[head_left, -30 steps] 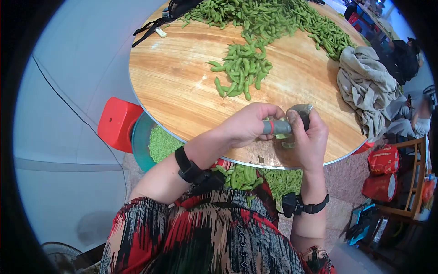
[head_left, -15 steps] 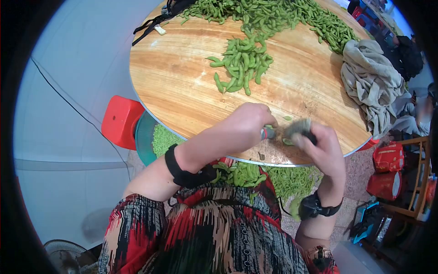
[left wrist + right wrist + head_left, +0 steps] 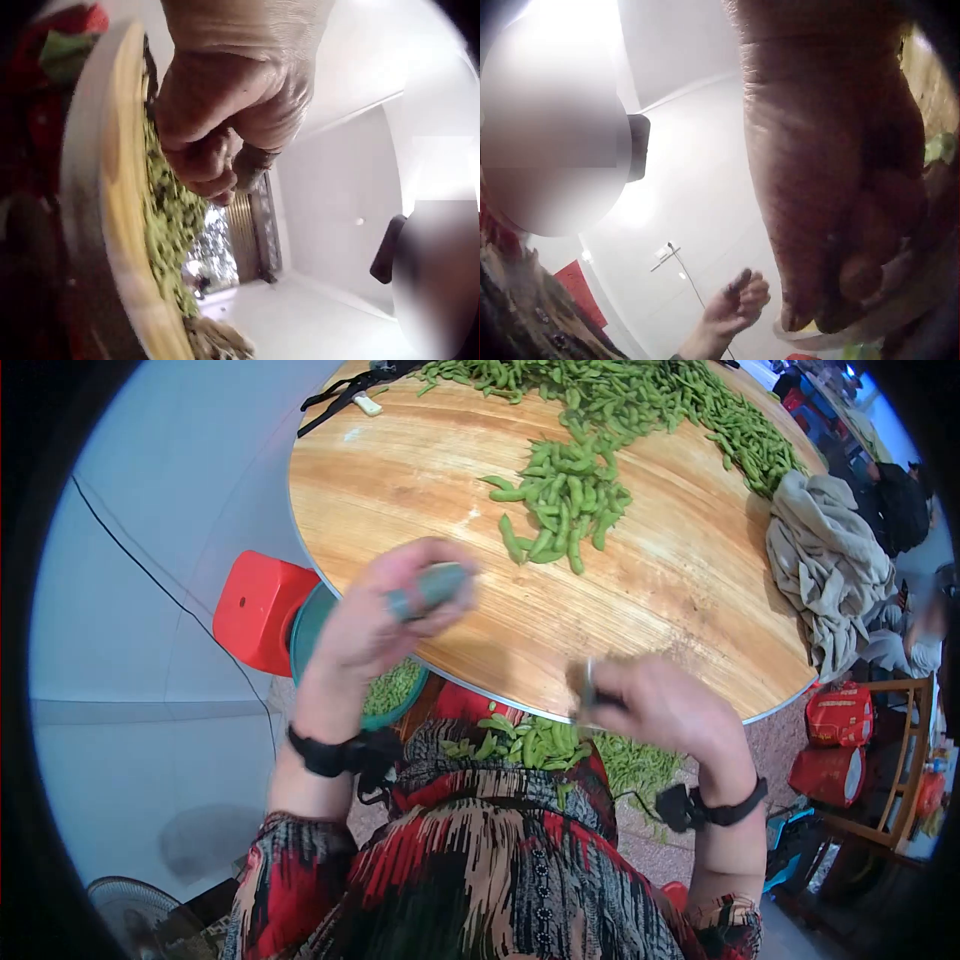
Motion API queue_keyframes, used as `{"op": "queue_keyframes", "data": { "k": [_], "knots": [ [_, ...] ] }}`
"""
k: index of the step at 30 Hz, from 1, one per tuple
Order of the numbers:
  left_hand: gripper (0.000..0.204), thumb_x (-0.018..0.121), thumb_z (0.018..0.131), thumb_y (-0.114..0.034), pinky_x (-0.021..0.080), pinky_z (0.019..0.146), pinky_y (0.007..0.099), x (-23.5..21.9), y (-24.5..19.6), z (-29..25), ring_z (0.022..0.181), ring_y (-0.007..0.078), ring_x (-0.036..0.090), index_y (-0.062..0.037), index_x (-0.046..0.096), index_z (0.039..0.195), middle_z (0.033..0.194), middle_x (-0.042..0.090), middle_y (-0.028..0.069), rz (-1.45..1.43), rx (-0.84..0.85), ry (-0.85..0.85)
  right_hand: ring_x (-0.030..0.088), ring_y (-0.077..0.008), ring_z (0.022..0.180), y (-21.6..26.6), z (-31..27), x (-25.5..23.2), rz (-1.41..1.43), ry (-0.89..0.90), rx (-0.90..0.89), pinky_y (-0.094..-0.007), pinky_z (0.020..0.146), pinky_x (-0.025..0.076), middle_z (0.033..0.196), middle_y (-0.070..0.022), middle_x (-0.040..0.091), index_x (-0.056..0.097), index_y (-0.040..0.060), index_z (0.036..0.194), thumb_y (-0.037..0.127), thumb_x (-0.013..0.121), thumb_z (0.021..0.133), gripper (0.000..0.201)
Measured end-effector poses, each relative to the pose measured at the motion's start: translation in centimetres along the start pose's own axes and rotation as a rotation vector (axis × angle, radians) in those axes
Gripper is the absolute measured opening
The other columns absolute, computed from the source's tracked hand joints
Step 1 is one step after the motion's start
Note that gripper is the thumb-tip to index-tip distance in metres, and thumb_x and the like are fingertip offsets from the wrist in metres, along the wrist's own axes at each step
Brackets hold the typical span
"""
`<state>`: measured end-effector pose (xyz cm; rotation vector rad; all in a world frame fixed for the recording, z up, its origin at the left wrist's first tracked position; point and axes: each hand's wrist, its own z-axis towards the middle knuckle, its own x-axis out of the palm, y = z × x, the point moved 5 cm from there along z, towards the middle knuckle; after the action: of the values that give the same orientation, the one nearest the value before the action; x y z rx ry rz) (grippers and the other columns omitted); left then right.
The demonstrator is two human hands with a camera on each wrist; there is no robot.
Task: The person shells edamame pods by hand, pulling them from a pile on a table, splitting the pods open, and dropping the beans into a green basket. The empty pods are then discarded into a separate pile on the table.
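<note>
The left hand (image 3: 395, 605) is raised over the table's near left rim, above a teal basin (image 3: 302, 630) of shelled green beans (image 3: 392, 688). Its fingers are curled, and a grey cover with a red band wraps its thumb; no pod shows in it. In the left wrist view the same hand (image 3: 232, 105) has its fingertips bunched. Blurred by motion, the right hand (image 3: 665, 705) is at the near rim, above pods (image 3: 545, 743) in the person's lap. Dark covering shows at its fingertips. The right wrist view has that hand (image 3: 832, 172) in shadow; whether it holds anything is unclear.
A small pod pile (image 3: 570, 500) lies mid-table (image 3: 400, 490), with a larger heap (image 3: 640, 400) behind. A grey cloth (image 3: 825, 560) hangs over the right rim. A red stool (image 3: 262, 610) stands left, and more pods (image 3: 640, 765) lie below the near rim.
The left hand has moved left and up from the work spot to above the basin. The right hand has shifted down toward the rim. The hands, close together before, are now wide apart.
</note>
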<state>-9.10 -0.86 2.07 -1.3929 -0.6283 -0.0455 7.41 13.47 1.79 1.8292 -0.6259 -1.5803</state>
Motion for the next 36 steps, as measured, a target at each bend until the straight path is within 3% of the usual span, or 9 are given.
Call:
{"op": "queue_keyframes", "data": {
  "k": [4, 6, 7, 10, 13, 17, 19, 24, 36],
  "knots": [
    [0.016, 0.056, 0.083, -0.010, 0.037, 0.051, 0.0224, -9.5, -1.9, -7.8, 0.056, 0.0102, 0.048, 0.0019, 0.059, 0.092, 0.066, 0.055, 0.0056, 0.485, -0.164, -0.460, 0.057, -0.0375, 0.064, 0.8, 1.2, -0.9, 0.044, 0.051, -0.001, -0.0442, 0.058, 0.046, 0.067, -0.0190, 0.057, 0.052, 0.0013, 0.081, 0.016, 0.059, 0.078, 0.017],
    [0.016, 0.057, 0.081, -0.008, 0.041, 0.057, 0.0267, -12.6, -1.0, -10.8, 0.061, 0.0149, 0.053, 0.0021, 0.061, 0.092, 0.070, 0.058, 0.0098, 0.930, -0.284, -0.411, 0.058, -0.0377, 0.067, -1.4, 3.4, -4.0, -0.143, -0.407, 0.329, -0.0436, 0.060, 0.046, 0.072, -0.0196, 0.059, 0.053, 0.0003, 0.083, 0.019, 0.060, 0.078, 0.020],
    [0.017, 0.058, 0.079, -0.007, 0.045, 0.062, 0.0310, -12.9, -0.8, -11.5, 0.066, 0.0196, 0.059, 0.0023, 0.063, 0.092, 0.074, 0.061, 0.0140, 1.377, -0.401, -0.343, 0.058, -0.0377, 0.067, -1.8, 4.6, -4.0, -0.148, -0.404, 0.325, -0.0436, 0.060, 0.046, 0.072, -0.0196, 0.059, 0.053, 0.0003, 0.083, 0.019, 0.060, 0.078, 0.020],
    [0.020, 0.057, 0.078, -0.002, 0.046, 0.078, 0.0352, -10.4, -2.0, -11.7, 0.088, 0.0229, 0.061, 0.0020, 0.063, 0.097, 0.094, 0.064, 0.0168, 1.659, -0.371, -0.297, 0.058, -0.0389, 0.068, -2.8, 6.6, -3.5, -0.485, -0.454, 0.405, -0.0432, 0.059, 0.046, 0.072, -0.0207, 0.060, 0.055, -0.0004, 0.085, 0.020, 0.062, 0.079, 0.023],
    [0.021, 0.057, 0.078, -0.003, 0.046, 0.072, 0.0282, -6.2, -3.9, -8.3, 0.083, 0.0154, 0.060, -0.0008, 0.064, 0.097, 0.086, 0.064, 0.0105, 1.189, -0.220, -0.399, 0.059, -0.0345, 0.063, -2.9, 5.9, -2.3, -0.486, -0.469, 0.335, -0.0405, 0.057, 0.046, 0.071, -0.0201, 0.060, 0.054, -0.0026, 0.091, 0.020, 0.063, 0.079, 0.027],
    [0.028, 0.054, 0.084, -0.009, 0.043, 0.066, 0.0225, 0.3, 0.0, -1.9, 0.077, 0.0086, 0.054, -0.0018, 0.058, 0.111, 0.090, 0.060, 0.0018, 0.625, 0.011, -0.105, 0.049, -0.0127, 0.052, -0.9, 4.1, -1.0, 0.446, -0.498, 0.318, -0.0263, 0.047, 0.038, 0.065, -0.0054, 0.056, 0.053, 0.0005, 0.093, 0.019, 0.060, 0.084, 0.023],
    [0.030, 0.056, 0.084, -0.008, 0.038, 0.060, 0.0161, 2.2, 4.6, 0.0, 0.071, 0.0046, 0.050, 0.0010, 0.054, 0.112, 0.091, 0.059, 0.0026, -0.439, -0.142, 0.027, 0.040, -0.0018, 0.053, 0.6, 3.5, 0.5, 1.052, -0.332, 0.385, -0.0166, 0.046, 0.030, 0.063, 0.0042, 0.048, 0.053, 0.0050, 0.092, 0.020, 0.056, 0.088, 0.016],
    [0.015, 0.060, 0.085, -0.011, 0.036, 0.056, 0.0180, 3.0, 6.4, 2.0, 0.067, 0.0038, 0.048, -0.0009, 0.058, 0.096, 0.082, 0.059, 0.0002, -0.487, -0.147, -0.045, 0.036, -0.0038, 0.049, 1.0, 2.6, 1.6, 0.863, -0.442, 0.340, -0.0192, 0.045, 0.029, 0.059, 0.0038, 0.044, 0.052, 0.0041, 0.088, 0.024, 0.048, 0.092, 0.021],
    [0.008, 0.062, 0.079, -0.006, 0.043, 0.068, 0.0217, 4.1, 4.8, 1.6, 0.075, 0.0079, 0.054, -0.0011, 0.065, 0.086, 0.079, 0.059, 0.0002, 0.219, -0.009, -0.234, 0.030, -0.0031, 0.045, 0.3, 2.0, 2.5, 1.124, -0.397, 0.349, -0.0179, 0.040, 0.024, 0.061, 0.0019, 0.044, 0.052, 0.0010, 0.098, 0.016, 0.040, 0.095, 0.019]
  ]
}}
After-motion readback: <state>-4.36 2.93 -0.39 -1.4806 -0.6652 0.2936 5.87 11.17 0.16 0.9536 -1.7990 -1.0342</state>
